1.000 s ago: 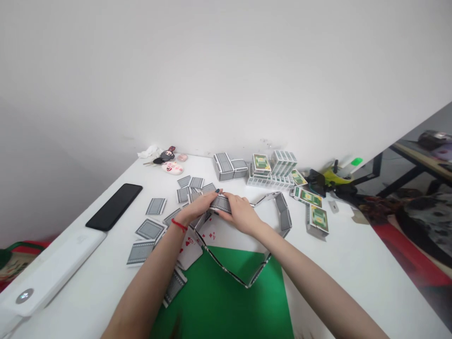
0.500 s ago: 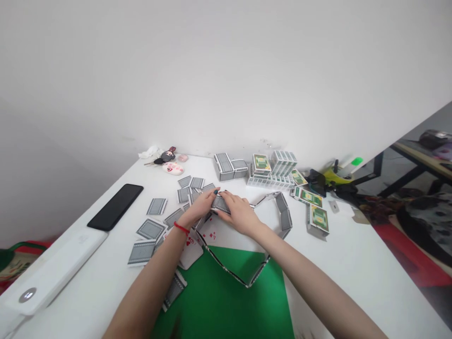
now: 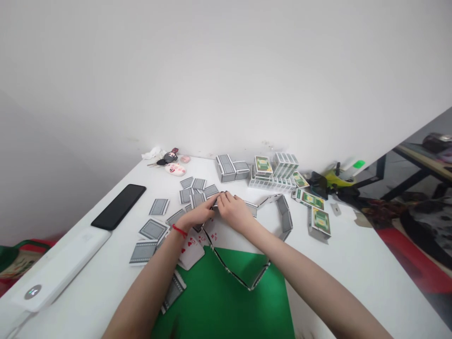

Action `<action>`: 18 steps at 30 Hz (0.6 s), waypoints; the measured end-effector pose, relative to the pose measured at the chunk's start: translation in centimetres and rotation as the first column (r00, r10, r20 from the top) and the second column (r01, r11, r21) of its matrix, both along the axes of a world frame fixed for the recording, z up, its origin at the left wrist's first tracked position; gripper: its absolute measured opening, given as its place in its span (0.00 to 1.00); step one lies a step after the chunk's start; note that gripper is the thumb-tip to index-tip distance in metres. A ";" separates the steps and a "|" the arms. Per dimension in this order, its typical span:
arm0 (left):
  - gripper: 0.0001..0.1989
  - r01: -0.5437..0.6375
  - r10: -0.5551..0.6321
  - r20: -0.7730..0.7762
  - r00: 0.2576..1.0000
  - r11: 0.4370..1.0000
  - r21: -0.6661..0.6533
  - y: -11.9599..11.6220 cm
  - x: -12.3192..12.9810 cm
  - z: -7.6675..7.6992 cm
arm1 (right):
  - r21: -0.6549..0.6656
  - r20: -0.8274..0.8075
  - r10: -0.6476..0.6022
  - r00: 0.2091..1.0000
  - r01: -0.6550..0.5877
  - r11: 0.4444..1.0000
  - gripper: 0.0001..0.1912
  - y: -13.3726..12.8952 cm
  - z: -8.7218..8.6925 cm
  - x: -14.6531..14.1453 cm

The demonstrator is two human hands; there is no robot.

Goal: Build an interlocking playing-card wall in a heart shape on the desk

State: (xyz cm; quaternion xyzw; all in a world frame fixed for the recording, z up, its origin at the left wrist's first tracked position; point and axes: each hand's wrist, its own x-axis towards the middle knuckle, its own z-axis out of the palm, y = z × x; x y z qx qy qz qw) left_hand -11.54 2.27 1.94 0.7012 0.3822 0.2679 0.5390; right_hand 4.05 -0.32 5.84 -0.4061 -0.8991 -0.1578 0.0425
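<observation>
A linked chain of folded playing cards [image 3: 284, 212] stands on edge in a loose loop, from my hands out to the right and down over the green sheet [image 3: 229, 313]. At the loop's upper left, my left hand [image 3: 197, 214], with a red cord at the wrist, is closed on the chain. My right hand [image 3: 234, 213] touches it, its bent fingers pressed on the same card joint; fingertips hide most of that spot. Around my left hand lie several folded grey-backed cards [image 3: 154, 229]. Face-up red-suit cards [image 3: 192, 252] lie under the left wrist.
Behind my hands are grey card blocks [image 3: 226, 168] and stacked green-and-white card boxes [image 3: 273, 179]. More card boxes [image 3: 320, 221] lie at right. A black phone [image 3: 119, 205], a white device [image 3: 67, 268] and keys with charms [image 3: 171, 157] are at left.
My right hand has shifted left and its fingers have closed in against my left fingertips. The grey card face that showed between my hands is now covered. The view has moved slightly.
</observation>
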 end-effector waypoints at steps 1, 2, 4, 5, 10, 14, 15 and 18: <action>0.39 -0.015 0.015 -0.002 1.000 1.000 0.016 -0.1 0.3 -0.1 | 0.011 0.017 -0.004 1.000 0.003 1.000 0.17 0.0 -0.1 -0.1; 0.38 -0.023 0.023 0.004 1.000 0.999 0.023 -0.1 0.5 -0.2 | 0.020 0.031 -0.007 0.999 0.007 1.000 0.18 -0.1 -0.1 -0.2; 0.37 -0.027 0.027 0.016 1.000 0.999 0.030 -0.2 0.7 -0.3 | 0.026 0.050 -0.012 0.999 0.010 1.000 0.19 -0.1 -0.2 -0.3; 0.36 -0.026 0.026 0.022 0.999 0.999 0.032 -0.2 0.7 -0.4 | 0.026 0.055 -0.013 0.998 0.012 1.000 0.19 -0.2 -0.2 -0.4; 0.34 -0.018 0.017 0.023 1.000 0.999 0.038 -0.2 0.6 -0.5 | 0.009 0.095 0.003 0.996 -0.004 1.000 0.20 -0.1 0.3 -1.0; 0.34 -0.015 0.014 0.010 1.000 0.999 0.045 -0.1 0.7 -0.5 | 0.006 0.119 0.017 0.993 -0.018 1.000 0.20 0.0 0.1 -1.5; 0.34 -0.019 0.019 0.009 1.000 0.999 0.041 -0.1 0.7 -0.5 | 0.011 0.116 0.020 0.993 -0.022 1.000 0.20 0.0 -0.1 -1.5; 0.35 -0.030 0.029 0.009 1.000 0.999 0.032 -0.1 0.6 -0.7 | 0.051 0.096 0.024 0.995 -0.029 0.998 0.21 -0.1 -0.9 -1.4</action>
